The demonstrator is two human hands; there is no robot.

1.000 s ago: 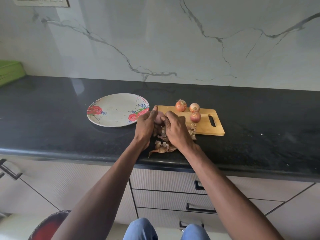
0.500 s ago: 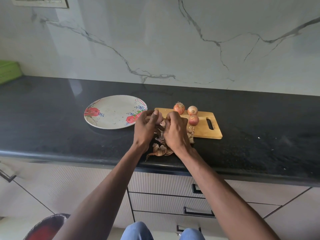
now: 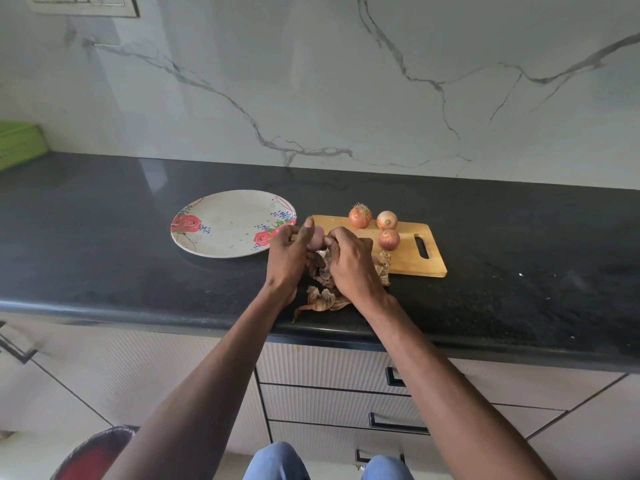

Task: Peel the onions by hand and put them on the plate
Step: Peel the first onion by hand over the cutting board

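Both hands meet over the near left corner of the cutting board (image 3: 408, 258). The left hand (image 3: 289, 259) curls its fingers round a pale, partly peeled onion (image 3: 316, 237); the right hand (image 3: 349, 261) pinches skin at its side. Loose peels (image 3: 320, 299) lie below on the counter (image 3: 104, 244). Three unpeeled onions (image 3: 360, 217) sit at the board's far side, right of the flowered plate (image 3: 225, 226)

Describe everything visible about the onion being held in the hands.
The held onion is small and round, with a smooth pale pink-purple surface where the dry skin is off. Only its upper part shows; the rest is hidden by the hands. The left hand grips it from the left, thumb up along its side, and the right hand pinches at its right side. It is held above the counter at the cutting board's left end, over loose brown peels.
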